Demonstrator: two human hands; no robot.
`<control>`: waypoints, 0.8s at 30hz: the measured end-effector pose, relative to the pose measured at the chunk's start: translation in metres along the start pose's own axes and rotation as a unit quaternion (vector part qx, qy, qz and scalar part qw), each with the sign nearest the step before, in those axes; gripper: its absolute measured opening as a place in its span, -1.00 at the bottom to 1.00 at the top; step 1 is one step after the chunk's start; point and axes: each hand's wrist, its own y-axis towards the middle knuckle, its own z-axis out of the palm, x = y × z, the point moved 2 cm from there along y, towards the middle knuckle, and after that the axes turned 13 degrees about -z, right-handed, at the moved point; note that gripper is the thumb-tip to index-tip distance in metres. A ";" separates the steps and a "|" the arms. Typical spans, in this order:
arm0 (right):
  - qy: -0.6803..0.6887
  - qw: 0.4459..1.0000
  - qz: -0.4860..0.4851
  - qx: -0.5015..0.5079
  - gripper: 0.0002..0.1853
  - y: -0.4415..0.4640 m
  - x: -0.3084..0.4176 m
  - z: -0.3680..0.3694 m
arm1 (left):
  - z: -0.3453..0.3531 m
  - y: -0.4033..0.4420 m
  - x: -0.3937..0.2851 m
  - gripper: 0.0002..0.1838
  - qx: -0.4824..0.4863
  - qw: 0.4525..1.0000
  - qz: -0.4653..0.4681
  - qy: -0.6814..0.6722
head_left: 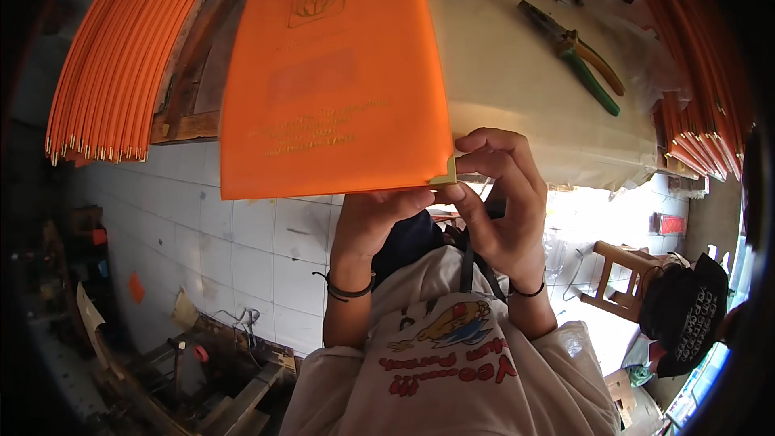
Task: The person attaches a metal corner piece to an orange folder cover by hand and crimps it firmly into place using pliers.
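We've got our orange cover (339, 125) held up in front of us: looks light, stiffish, probably a bit slick. Left hand (367, 226) is at its bottom edge, most fingers hidden, so we can't tell their grip. The gold corner (443, 173) is pinched in our right hand (510, 182), likely our firmest hold, near the tabletop (517, 97).

Green-handled pliers (570, 42) on tan-topped table (500, 73)

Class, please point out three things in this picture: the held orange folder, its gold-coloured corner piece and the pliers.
Orange folder (339, 85), head view: middle of its cover.
Gold-coloured corner piece (446, 173), head view: its outer face.
Pliers (569, 42), head view: near the pivot, above the handles.
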 end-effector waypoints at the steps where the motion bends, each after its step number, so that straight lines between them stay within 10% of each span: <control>1: 0.001 1.000 0.000 0.013 -0.76 -0.002 -0.003 0.000 | 0.002 0.001 0.001 -0.58 0.011 0.999 0.004 -0.030; 14: 0.101 0.994 0.022 -0.019 -0.79 -0.009 -0.006 0.012 | -0.020 0.003 0.020 -0.54 -0.052 0.997 0.035 -0.042; 24: -0.319 0.946 -0.009 -0.053 -0.75 0.042 -0.058 -0.105 | -0.010 0.010 0.005 -0.47 0.045 0.989 0.067 0.126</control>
